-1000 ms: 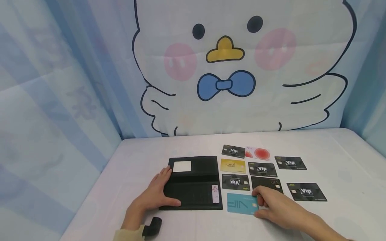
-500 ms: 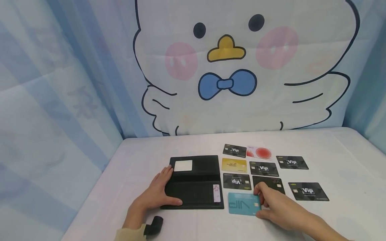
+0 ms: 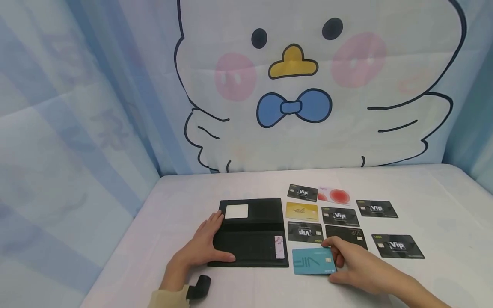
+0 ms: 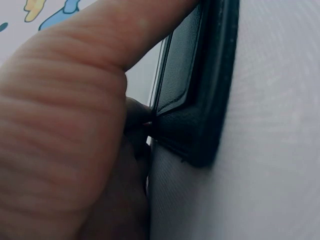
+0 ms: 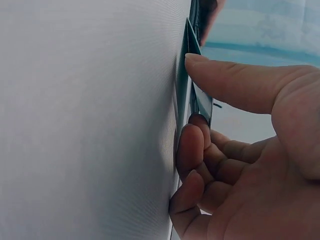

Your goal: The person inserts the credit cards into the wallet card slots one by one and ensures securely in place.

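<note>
An unfolded black wallet [image 3: 250,248] lies on the table in the head view, with a white patch and a pink flowered strip on it. My left hand [image 3: 202,244] rests on its left side, fingers spread and thumb across the lower edge. To the wallet's right, a teal VIP card [image 3: 313,262] is pinched at its right end between the thumb and fingers of my right hand [image 3: 358,263]. In the right wrist view the teal card [image 5: 202,100] is tilted, its near end off the table. The left wrist view shows the wallet's edge [image 4: 210,135] beside my thumb.
Several black VIP cards [image 3: 398,247] lie flat behind and right of the teal card, with a gold card [image 3: 302,211] and a white-and-red card [image 3: 339,196] among them. Curtains [image 3: 96,128] enclose the table at the back and sides.
The teal card's right end has risen slightly from the table in my right hand. My left hand stays on the wallet. The whole head view has shifted a little.
</note>
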A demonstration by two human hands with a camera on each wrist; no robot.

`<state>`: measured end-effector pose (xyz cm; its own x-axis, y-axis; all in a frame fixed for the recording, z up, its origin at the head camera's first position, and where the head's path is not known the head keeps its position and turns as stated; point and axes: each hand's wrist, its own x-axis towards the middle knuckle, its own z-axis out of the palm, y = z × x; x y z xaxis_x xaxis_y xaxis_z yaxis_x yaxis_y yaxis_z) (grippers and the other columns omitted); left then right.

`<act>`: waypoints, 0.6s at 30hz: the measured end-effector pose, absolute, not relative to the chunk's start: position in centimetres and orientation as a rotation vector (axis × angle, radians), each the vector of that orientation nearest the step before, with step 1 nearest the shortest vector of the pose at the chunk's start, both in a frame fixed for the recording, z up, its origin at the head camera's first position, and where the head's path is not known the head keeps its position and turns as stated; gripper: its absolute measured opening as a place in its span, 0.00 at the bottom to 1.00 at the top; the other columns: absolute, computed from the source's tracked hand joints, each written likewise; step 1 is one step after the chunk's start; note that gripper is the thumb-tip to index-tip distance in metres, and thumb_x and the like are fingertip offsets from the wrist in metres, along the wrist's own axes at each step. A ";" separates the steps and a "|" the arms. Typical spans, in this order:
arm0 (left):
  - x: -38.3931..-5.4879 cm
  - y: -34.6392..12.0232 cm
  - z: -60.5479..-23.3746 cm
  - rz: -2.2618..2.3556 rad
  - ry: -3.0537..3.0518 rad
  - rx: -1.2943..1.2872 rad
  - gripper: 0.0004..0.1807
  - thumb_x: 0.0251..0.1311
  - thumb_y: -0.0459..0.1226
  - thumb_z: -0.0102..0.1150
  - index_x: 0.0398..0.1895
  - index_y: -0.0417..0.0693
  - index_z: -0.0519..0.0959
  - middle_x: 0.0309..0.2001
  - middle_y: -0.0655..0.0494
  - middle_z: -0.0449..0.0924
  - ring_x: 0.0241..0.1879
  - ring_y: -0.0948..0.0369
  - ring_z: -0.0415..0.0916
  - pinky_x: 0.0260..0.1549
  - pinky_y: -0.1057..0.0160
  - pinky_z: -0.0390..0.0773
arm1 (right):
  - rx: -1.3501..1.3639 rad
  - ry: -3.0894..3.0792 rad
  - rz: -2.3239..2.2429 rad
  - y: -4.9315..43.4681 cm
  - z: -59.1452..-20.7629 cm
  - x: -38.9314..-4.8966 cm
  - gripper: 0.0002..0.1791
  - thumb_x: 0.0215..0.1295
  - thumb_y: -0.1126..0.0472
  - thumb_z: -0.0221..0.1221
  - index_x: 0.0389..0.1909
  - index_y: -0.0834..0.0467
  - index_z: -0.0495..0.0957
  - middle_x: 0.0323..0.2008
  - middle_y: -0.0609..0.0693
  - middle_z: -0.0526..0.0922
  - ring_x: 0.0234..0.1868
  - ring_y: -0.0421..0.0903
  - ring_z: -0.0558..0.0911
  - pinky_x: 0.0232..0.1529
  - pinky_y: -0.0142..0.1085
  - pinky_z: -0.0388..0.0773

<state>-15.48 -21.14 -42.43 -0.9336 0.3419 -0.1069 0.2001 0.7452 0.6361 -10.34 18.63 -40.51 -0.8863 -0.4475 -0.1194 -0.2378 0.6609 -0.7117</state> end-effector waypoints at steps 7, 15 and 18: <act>-15.4 -21.1 -42.2 0.949 2.723 0.432 0.66 0.43 0.57 0.79 0.79 0.36 0.51 0.81 0.44 0.42 0.79 0.47 0.35 0.75 0.45 0.35 | -0.690 2.648 -1.104 19.1 -40.7 -10.5 0.34 0.49 0.57 0.78 0.55 0.63 0.73 0.30 0.43 0.72 0.32 0.36 0.72 0.31 0.31 0.70; -15.5 -21.1 -42.3 0.957 2.722 0.439 0.67 0.44 0.56 0.79 0.79 0.36 0.50 0.81 0.43 0.41 0.79 0.47 0.35 0.75 0.45 0.35 | -0.747 2.674 -1.192 18.8 -40.4 -11.0 0.35 0.53 0.55 0.76 0.57 0.64 0.73 0.31 0.42 0.73 0.34 0.37 0.73 0.33 0.31 0.73; -15.6 -21.2 -42.4 0.947 2.725 0.428 0.67 0.43 0.57 0.79 0.80 0.37 0.50 0.81 0.45 0.41 0.79 0.48 0.35 0.75 0.46 0.34 | -0.748 2.695 -1.202 18.5 -40.3 -11.2 0.34 0.53 0.55 0.76 0.57 0.64 0.74 0.31 0.42 0.73 0.33 0.37 0.73 0.33 0.31 0.73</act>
